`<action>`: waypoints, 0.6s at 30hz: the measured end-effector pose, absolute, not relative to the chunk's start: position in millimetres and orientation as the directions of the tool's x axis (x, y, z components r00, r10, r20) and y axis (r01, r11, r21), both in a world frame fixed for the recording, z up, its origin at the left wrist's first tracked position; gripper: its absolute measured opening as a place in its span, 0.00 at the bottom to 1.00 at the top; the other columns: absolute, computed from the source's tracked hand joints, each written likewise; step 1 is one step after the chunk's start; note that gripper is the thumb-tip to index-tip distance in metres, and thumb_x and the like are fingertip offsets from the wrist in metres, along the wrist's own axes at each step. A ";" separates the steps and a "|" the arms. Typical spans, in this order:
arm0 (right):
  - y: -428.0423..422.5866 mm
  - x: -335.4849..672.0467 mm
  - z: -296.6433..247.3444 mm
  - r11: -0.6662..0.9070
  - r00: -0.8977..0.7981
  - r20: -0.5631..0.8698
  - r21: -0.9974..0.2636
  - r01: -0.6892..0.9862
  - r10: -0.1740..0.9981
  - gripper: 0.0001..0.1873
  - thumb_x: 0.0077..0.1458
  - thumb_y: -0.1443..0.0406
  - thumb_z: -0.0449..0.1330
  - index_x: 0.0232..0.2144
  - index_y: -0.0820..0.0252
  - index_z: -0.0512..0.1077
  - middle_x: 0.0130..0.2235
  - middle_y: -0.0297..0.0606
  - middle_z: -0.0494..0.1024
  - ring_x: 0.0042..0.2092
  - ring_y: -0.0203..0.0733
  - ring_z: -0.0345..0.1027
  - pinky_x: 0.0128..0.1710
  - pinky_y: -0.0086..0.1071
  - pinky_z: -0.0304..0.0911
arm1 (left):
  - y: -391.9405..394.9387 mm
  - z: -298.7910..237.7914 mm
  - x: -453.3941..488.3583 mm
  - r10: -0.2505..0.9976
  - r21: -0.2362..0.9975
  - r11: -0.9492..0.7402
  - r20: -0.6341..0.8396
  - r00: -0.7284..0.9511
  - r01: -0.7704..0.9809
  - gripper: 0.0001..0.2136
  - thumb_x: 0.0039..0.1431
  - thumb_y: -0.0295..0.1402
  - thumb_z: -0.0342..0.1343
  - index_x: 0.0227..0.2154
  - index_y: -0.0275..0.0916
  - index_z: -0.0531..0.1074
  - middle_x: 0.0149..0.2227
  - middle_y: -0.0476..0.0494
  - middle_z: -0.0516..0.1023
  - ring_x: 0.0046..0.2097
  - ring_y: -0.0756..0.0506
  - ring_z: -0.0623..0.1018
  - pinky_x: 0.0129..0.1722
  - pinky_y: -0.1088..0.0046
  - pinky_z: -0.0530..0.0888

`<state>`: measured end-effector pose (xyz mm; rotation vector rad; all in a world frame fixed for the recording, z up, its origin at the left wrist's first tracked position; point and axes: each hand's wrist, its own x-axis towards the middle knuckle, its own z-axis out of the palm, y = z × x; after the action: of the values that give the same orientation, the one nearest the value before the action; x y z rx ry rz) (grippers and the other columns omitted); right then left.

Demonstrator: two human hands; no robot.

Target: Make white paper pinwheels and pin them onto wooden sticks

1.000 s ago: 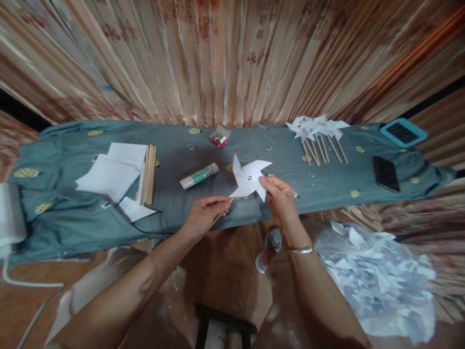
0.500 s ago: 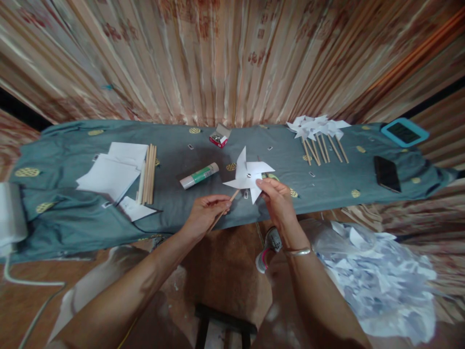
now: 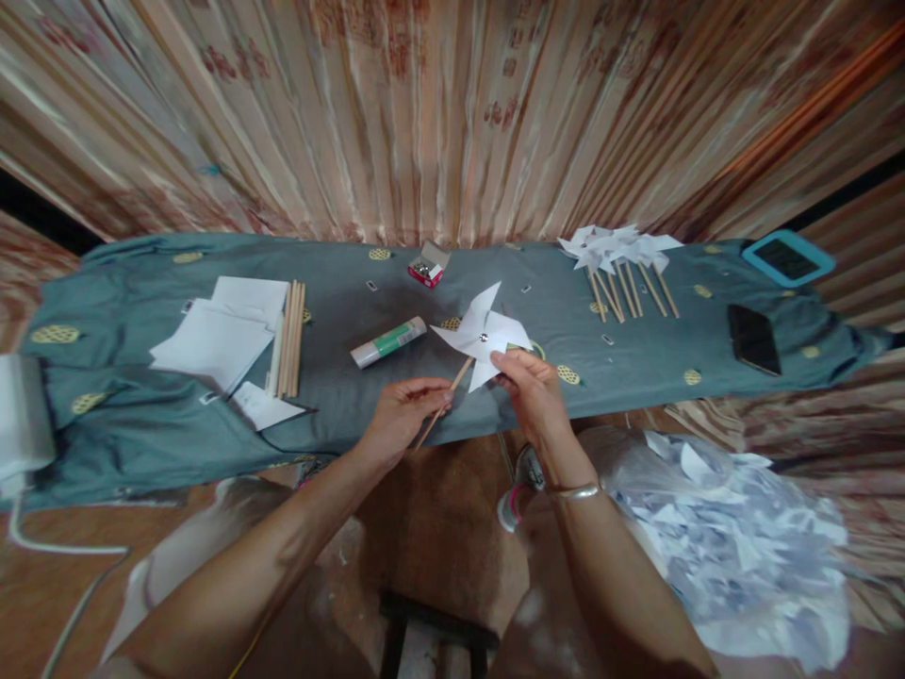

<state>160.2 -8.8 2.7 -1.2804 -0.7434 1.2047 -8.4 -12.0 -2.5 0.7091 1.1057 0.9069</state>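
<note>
A white paper pinwheel [image 3: 484, 321] on a thin wooden stick [image 3: 462, 374] is held over the near edge of the table, a silvery pin at its centre. My left hand [image 3: 408, 413] is closed round the stick below the blades. With thumb and fingers, my right hand [image 3: 530, 382] pinches a lower right blade of the pinwheel. Partly hidden behind that hand is something with a green loop [image 3: 538, 350]. A glue stick [image 3: 388, 341] with a green label lies left of the pinwheel. Behind it stands a small open box [image 3: 428, 265] with shiny pins inside.
On the left lie white paper sheets [image 3: 212, 341] and several wooden sticks [image 3: 292, 339]. Finished pinwheels [image 3: 617, 249] rest at the back right, near a phone [image 3: 753, 338] and a blue-framed device [image 3: 788, 257]. A clear bag [image 3: 742, 547] full of paper pieces sits on the floor at right.
The pinwheel's blades have turned a little about the pin. My right hand has shifted slightly left with the blade. My left hand keeps hold of the stick.
</note>
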 end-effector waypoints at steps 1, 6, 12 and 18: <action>-8.6 159.6 2.8 -0.130 0.265 -0.198 -0.959 -0.252 0.944 0.15 0.36 0.56 0.71 0.14 0.57 0.71 0.19 0.27 0.66 0.25 0.31 0.56 0.29 0.28 0.54 | -11.8 -2.6 -7.6 0.883 0.845 0.469 -0.436 0.174 -0.258 0.15 0.29 0.37 0.73 0.24 0.37 0.81 0.22 0.48 0.78 0.26 0.51 0.74 0.32 0.76 0.71; -8.4 155.4 2.8 -0.119 0.267 -0.196 -0.953 -0.279 0.943 0.15 0.37 0.56 0.71 0.14 0.57 0.71 0.19 0.28 0.67 0.25 0.32 0.56 0.29 0.29 0.54 | -11.1 -2.7 -5.0 0.886 0.840 0.464 -0.432 0.172 -0.280 0.16 0.28 0.38 0.74 0.24 0.37 0.81 0.22 0.48 0.79 0.26 0.52 0.73 0.31 0.76 0.70; -7.9 151.4 2.1 -0.091 0.261 -0.169 -0.954 -0.284 0.950 0.16 0.39 0.56 0.70 0.15 0.58 0.71 0.19 0.28 0.68 0.26 0.32 0.56 0.29 0.29 0.54 | -10.9 -2.2 -3.3 0.888 0.835 0.460 -0.430 0.164 -0.302 0.16 0.28 0.38 0.74 0.24 0.36 0.81 0.23 0.48 0.79 0.26 0.52 0.73 0.32 0.76 0.70; -7.0 147.5 0.2 -0.095 0.253 -0.178 -0.946 -0.310 0.951 0.16 0.39 0.54 0.71 0.16 0.58 0.73 0.20 0.27 0.70 0.25 0.31 0.58 0.30 0.29 0.55 | -8.5 0.7 -0.3 0.892 0.824 0.452 -0.425 0.155 -0.342 0.19 0.26 0.39 0.75 0.24 0.36 0.81 0.24 0.47 0.80 0.27 0.52 0.74 0.32 0.75 0.71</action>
<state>147.5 -7.0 0.2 -1.2042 -0.7167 1.2234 -0.3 -8.5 0.7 0.6372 1.0679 0.9741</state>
